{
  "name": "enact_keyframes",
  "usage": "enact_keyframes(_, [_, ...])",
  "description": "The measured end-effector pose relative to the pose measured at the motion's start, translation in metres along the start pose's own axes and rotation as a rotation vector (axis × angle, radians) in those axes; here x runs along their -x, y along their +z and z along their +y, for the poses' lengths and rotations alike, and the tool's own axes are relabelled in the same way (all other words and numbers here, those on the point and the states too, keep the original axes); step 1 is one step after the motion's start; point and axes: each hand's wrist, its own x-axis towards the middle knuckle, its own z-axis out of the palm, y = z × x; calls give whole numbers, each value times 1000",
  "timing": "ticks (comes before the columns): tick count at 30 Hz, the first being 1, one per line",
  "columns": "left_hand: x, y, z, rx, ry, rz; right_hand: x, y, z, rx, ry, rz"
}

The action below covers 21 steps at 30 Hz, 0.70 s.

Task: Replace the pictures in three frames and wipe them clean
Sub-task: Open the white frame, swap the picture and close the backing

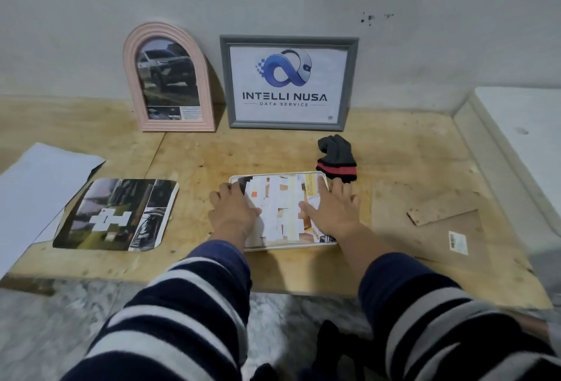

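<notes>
A white rounded frame (pixel 283 174) lies flat on the wooden board, with a picture (pixel 282 213) lying in it. My left hand (pixel 232 209) rests on its left edge. My right hand (pixel 332 209) presses flat on the picture's right side, fingers spread. A pink arched frame (pixel 133 77) with a car picture leans on the wall at the back. Beside it stands a grey frame (pixel 288 40) with a logo print. A loose car picture (pixel 118 213) lies flat at the left.
A dark glove with a red cuff (pixel 337 157) lies just behind the white frame. Brown backing boards (pixel 440 222) lie at the right, one with a barcode label. White paper (pixel 36 180) lies at the far left. A white slab (pixel 522 131) borders the right side.
</notes>
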Motion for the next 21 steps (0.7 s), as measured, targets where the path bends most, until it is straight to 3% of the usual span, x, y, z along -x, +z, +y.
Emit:
enact_keyframes(9, [-6,2,4,-8,-41,-17,-12,0,-2,-67,9,67])
enact_keyframes(13, [-7,2,6,-4,-52,-31,-10,-1,-8,-107,-41,193])
enact_keyframes(15, [-6,1,6,3,-58,-37,-10,-3,-8,-314,-73,172])
enact_keyframes(18, [-3,-1,9,30,-63,-40,-12,-13,-7,-846,-21,28])
enact_keyframes(21, [1,-5,11,67,-79,-22,-18,-26,-5,-1034,101,-2])
